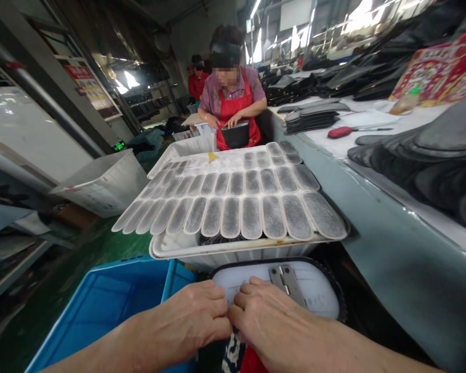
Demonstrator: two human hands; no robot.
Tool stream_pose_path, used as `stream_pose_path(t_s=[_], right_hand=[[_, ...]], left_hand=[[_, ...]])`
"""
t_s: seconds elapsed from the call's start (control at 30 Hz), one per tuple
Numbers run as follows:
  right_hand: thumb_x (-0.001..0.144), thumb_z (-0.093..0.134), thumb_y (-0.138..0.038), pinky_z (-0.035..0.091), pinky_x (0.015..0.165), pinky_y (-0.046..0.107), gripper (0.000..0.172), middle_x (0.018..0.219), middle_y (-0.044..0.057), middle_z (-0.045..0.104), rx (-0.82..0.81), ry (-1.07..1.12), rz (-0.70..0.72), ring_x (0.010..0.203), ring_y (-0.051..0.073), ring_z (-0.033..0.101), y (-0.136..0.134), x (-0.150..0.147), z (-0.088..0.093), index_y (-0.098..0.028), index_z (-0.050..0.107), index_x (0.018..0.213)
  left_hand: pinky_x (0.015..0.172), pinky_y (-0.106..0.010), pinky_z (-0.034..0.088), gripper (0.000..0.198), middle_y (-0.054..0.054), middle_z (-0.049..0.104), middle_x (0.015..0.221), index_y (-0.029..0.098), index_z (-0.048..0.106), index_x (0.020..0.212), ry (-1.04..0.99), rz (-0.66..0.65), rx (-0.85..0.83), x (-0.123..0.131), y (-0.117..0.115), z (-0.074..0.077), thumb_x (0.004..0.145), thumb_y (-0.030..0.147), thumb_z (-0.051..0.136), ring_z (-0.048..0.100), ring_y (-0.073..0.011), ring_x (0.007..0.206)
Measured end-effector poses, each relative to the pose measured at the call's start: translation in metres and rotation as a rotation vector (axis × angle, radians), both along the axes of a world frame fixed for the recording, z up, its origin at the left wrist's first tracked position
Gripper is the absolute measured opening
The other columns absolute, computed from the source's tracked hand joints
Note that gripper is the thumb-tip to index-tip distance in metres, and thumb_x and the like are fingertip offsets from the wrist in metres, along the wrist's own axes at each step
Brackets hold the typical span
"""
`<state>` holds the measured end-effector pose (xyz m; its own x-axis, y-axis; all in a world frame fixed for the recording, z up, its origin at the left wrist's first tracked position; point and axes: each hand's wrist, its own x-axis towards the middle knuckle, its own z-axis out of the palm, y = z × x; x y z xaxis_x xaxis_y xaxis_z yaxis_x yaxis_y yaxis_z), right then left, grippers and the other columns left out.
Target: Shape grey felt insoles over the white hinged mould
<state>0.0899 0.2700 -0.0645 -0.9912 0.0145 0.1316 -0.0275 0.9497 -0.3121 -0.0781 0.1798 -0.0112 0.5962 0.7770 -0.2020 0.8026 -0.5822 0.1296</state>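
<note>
A white oval piece (326,290) with a black edge and a metal hinge (286,280) lies just in front of me, at the lower middle. My left hand (200,311) is closed at its left end, fingers curled down over the edge. Right beside it, my right hand (256,311) is closed too, its fingers bent over the near left part of the piece. The two hands touch or nearly touch. Whatever the fingertips pinch is hidden under them. Beyond the piece, rows of grey oval pads (231,217) lie on a white board.
A white tub (233,251) supports the board. At the left stand a blue crate (120,290) and a white bin (104,181). On the right bench (373,228) are dark stacked pieces (442,155) and a red-handled tool (339,132). A person in a red apron (236,103) works opposite.
</note>
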Motion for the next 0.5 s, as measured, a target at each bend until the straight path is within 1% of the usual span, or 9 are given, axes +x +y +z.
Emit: stream_pose_path(t_s=[0.1, 0.2, 0.27, 0.3, 0.37, 0.43, 0.5], right_hand=[[0.084, 0.062, -0.019, 0.042, 0.072, 0.032, 0.003, 0.081, 0.0, 0.068, -0.042, -0.064, -0.02, 0.07, 0.018, 0.06, 0.005, -0.002, 0.005, -0.02, 0.06, 0.082], [0.086, 0.064, -0.028, 0.042, 0.076, 0.033, 0.01, 0.084, 0.001, 0.069, -0.045, -0.044, -0.048, 0.076, 0.019, 0.061, 0.004, -0.002, -0.001, -0.018, 0.061, 0.085], [0.085, 0.065, -0.033, 0.043, 0.078, 0.035, 0.015, 0.085, 0.002, 0.068, -0.005, 0.008, -0.057, 0.077, 0.02, 0.061, 0.002, 0.001, -0.007, -0.018, 0.061, 0.087], [0.086, 0.066, -0.035, 0.043, 0.08, 0.035, 0.018, 0.085, 0.002, 0.067, 0.013, 0.035, -0.068, 0.078, 0.021, 0.061, 0.001, 0.003, -0.01, -0.018, 0.06, 0.088], [0.086, 0.066, -0.033, 0.044, 0.082, 0.037, 0.016, 0.085, 0.002, 0.066, 0.057, 0.082, -0.111, 0.08, 0.021, 0.06, -0.001, 0.008, -0.014, -0.019, 0.059, 0.089], [0.086, 0.065, -0.028, 0.045, 0.08, 0.038, 0.011, 0.082, 0.001, 0.064, 0.115, 0.119, -0.142, 0.077, 0.022, 0.059, -0.003, 0.014, -0.015, -0.019, 0.058, 0.087], [0.086, 0.062, -0.02, 0.046, 0.073, 0.038, 0.006, 0.078, 0.001, 0.061, 0.189, 0.149, -0.169, 0.071, 0.022, 0.057, -0.004, 0.02, -0.016, -0.02, 0.057, 0.084]], left_hand=[[0.072, -0.03, 0.036, 0.022, 0.006, 0.063, 0.077, 0.02, 0.05, 0.073, -0.047, 0.0, -0.081, -0.007, 0.005, -0.002, 0.082, 0.003, 0.06, 0.055, -0.0132, 0.079], [0.08, -0.029, 0.036, 0.018, 0.006, 0.063, 0.082, 0.021, 0.05, 0.077, -0.101, 0.109, -0.159, -0.012, 0.006, -0.002, 0.086, 0.008, 0.058, 0.056, -0.0131, 0.083], [0.085, -0.029, 0.035, 0.016, 0.006, 0.063, 0.086, 0.021, 0.05, 0.08, -0.109, 0.18, -0.161, -0.011, 0.003, 0.0, 0.088, 0.012, 0.059, 0.056, -0.014, 0.085], [0.085, -0.03, 0.036, 0.014, 0.005, 0.063, 0.088, 0.021, 0.05, 0.082, -0.096, 0.209, -0.144, -0.01, 0.001, 0.001, 0.088, 0.014, 0.06, 0.055, -0.015, 0.085], [0.082, -0.031, 0.037, 0.011, 0.002, 0.062, 0.092, 0.02, 0.051, 0.087, -0.042, 0.255, -0.075, -0.008, -0.004, 0.001, 0.088, 0.013, 0.06, 0.054, -0.0176, 0.086], [0.082, -0.032, 0.038, 0.011, 0.0, 0.061, 0.094, 0.02, 0.052, 0.088, 0.0, 0.255, 0.003, -0.009, -0.01, -0.002, 0.088, 0.01, 0.057, 0.052, -0.0191, 0.087], [0.082, -0.033, 0.038, 0.015, -0.002, 0.06, 0.095, 0.019, 0.052, 0.086, 0.042, 0.217, 0.099, -0.012, -0.017, -0.007, 0.089, 0.004, 0.051, 0.052, -0.0201, 0.09]])
